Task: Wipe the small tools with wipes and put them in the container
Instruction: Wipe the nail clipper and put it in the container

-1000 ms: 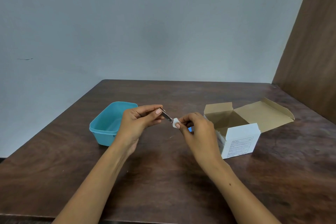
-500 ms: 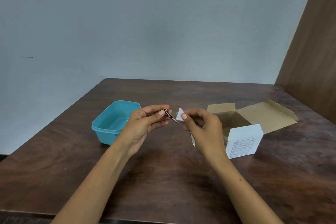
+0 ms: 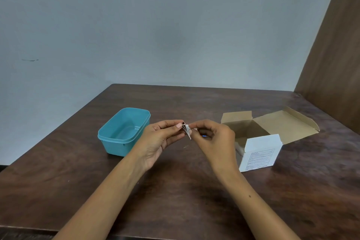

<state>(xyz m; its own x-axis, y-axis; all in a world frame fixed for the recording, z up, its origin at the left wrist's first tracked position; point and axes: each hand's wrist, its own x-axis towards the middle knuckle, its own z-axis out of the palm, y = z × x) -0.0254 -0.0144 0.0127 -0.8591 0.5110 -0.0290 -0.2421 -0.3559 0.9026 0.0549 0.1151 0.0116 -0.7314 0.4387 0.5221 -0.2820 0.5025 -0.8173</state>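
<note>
My left hand (image 3: 160, 138) pinches a small metal tool, which looks like tweezers (image 3: 184, 129), between thumb and fingers above the table's middle. Its thin tip points down and to the right. My right hand (image 3: 213, 138) holds a small white wipe (image 3: 188, 130) pressed against the tool. A teal plastic container (image 3: 122, 132) stands open to the left of my left hand, with nothing visible inside it. Something small and blue shows behind the fingers of my right hand; I cannot tell what it is.
An open white cardboard box (image 3: 259, 152) with brown flaps spread out stands to the right of my right hand. The dark wooden table (image 3: 175, 191) meets a grey wall at the back and a brown panel at the right.
The wipe came off the tool half a second ago and is now back against it. The tool has tipped from slanting right to pointing more downward. Both hands stay above the table's middle.
</note>
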